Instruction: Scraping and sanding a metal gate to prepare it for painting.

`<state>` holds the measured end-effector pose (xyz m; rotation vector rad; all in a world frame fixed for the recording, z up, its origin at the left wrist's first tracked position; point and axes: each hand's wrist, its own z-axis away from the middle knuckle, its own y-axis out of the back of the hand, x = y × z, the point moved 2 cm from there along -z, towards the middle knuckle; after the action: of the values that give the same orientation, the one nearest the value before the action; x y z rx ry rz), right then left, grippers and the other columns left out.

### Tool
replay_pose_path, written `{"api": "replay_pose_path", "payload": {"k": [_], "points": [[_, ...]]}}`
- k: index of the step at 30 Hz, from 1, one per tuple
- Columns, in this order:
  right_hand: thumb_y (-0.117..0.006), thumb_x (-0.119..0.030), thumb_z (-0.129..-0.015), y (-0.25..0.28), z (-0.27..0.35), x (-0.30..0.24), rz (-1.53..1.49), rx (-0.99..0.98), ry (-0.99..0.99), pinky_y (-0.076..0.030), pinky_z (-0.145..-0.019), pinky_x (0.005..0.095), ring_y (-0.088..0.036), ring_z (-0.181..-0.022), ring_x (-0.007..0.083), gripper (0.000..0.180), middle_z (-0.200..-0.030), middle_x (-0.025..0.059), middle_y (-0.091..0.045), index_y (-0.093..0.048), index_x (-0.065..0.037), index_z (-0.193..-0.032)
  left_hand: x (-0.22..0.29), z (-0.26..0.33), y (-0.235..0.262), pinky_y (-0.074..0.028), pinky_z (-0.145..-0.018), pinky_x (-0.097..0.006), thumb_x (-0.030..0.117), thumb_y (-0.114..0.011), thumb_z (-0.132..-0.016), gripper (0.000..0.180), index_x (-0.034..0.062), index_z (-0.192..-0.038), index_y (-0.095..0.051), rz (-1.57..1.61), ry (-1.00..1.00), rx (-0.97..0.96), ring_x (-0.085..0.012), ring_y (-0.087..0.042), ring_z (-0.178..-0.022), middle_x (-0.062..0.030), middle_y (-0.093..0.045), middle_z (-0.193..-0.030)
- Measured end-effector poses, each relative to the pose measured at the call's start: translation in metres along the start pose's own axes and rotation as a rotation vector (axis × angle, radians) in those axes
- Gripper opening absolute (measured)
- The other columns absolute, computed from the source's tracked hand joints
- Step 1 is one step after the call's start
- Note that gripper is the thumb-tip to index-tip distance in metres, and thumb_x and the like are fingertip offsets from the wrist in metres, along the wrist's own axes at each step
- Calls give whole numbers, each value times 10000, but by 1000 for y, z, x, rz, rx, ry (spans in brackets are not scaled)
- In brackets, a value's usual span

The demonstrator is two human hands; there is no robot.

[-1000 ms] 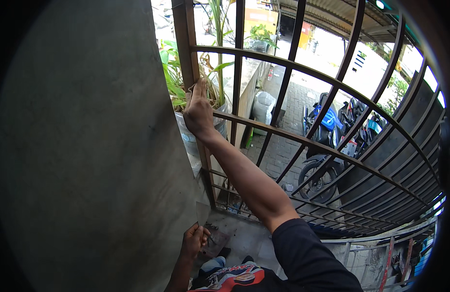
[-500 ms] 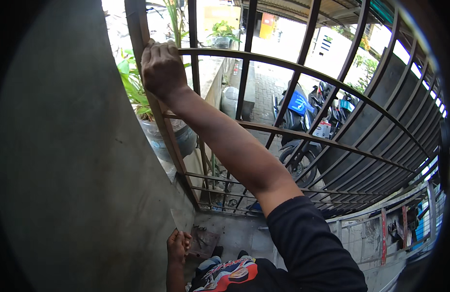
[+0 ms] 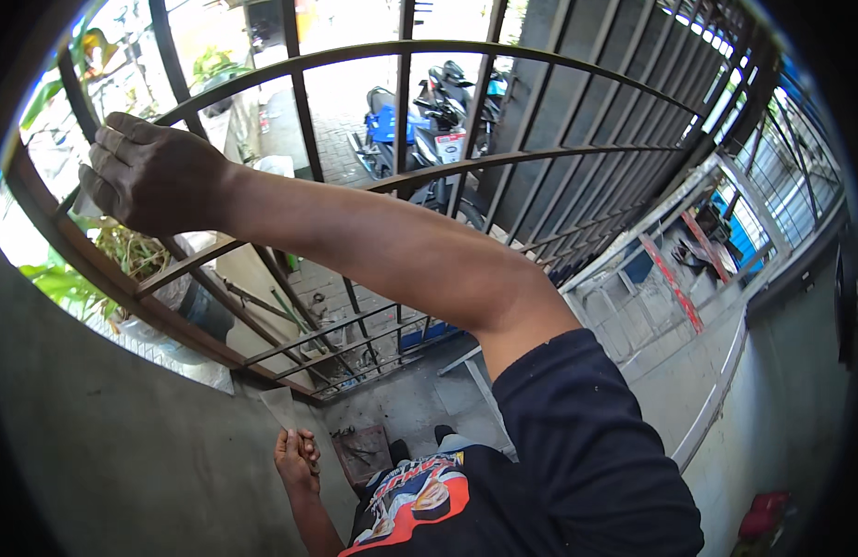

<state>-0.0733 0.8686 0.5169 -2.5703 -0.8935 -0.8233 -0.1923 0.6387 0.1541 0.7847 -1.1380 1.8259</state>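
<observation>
My right arm reaches across to the upper left. My right hand (image 3: 155,176) is closed at the brown metal grille (image 3: 429,172), near the junction of its crossbar and side frame. Under its fingertips shows the edge of a small pale piece (image 3: 88,197), like folded paper or sandpaper; most of it is hidden. Low beside the wall, my left hand (image 3: 297,457) pinches a thin, pale, stiff-looking sheet (image 3: 278,407) that sticks up from the fingers. Whether it is paper or sandpaper, I cannot tell.
A grey wall (image 3: 169,446) stands close on the left. Potted plants (image 3: 136,265) and parked motorbikes (image 3: 443,121) are beyond the bars. A brownish square plate (image 3: 362,452) lies near my feet. At the right is a pale metal frame with red strips (image 3: 670,283).
The view has swung right and tilted, so the grille sits further left. My right hand has shifted along the frame corner and the pale piece now shows. My left hand still holds its sheet.
</observation>
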Motion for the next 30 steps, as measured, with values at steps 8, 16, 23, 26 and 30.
{"api": "replay_pose_path", "payload": {"k": [8, 16, 23, 26, 30], "points": [[-451, -179, -948, 101, 89, 29, 144, -392, -242, -347, -1095, 453, -485, -1283, 305, 322, -1312, 185, -557, -605, -38, -1192, 12, -28, -33, -388, -444, -201, 151, -434, -1008, 124, 40, -984, -483, 9, 54, -139, -68, -467, -571, -59, -575, -778], [-434, -155, -910, 139, 183, -10, -4, -692, -285, -292, -1137, 423, -486, -1288, 232, 384, -1316, 142, -565, -570, -44, -1251, 12, -41, -65, -388, -453, -203, 153, -459, -999, 109, 51, -1009, -498, -83, 116, -295, -69, -470, -586, -55, -580, -797], [-426, -65, -921, 228, 224, 33, 176, -906, -304, -236, -1157, 443, -465, -1305, 263, 432, -1382, 172, -496, -464, 18, -1343, 17, -22, -73, -392, -462, -202, 140, -455, -1000, 128, 37, -1053, -509, -40, 58, -307, -69, -469, -597, -66, -578, -804], [-453, 14, -874, 281, 249, 61, 235, -917, -452, -298, -1121, 494, -487, -1284, 278, 485, -1360, 173, -519, -449, 14, -1359, 6, -19, -49, -396, -458, -209, 143, -450, -1003, 132, 35, -1051, -508, -5, 61, -225, -68, -468, -589, -73, -577, -807], [-428, 47, -900, 324, 253, 94, 460, -621, -807, -355, -1089, 475, -511, -1242, 325, 491, -1347, 181, -521, -426, -23, -1386, -8, -17, -32, -396, -457, -211, 147, -439, -1007, 113, 54, -957, -478, 22, 91, -83, -76, -467, -582, -83, -578, -811]]}}
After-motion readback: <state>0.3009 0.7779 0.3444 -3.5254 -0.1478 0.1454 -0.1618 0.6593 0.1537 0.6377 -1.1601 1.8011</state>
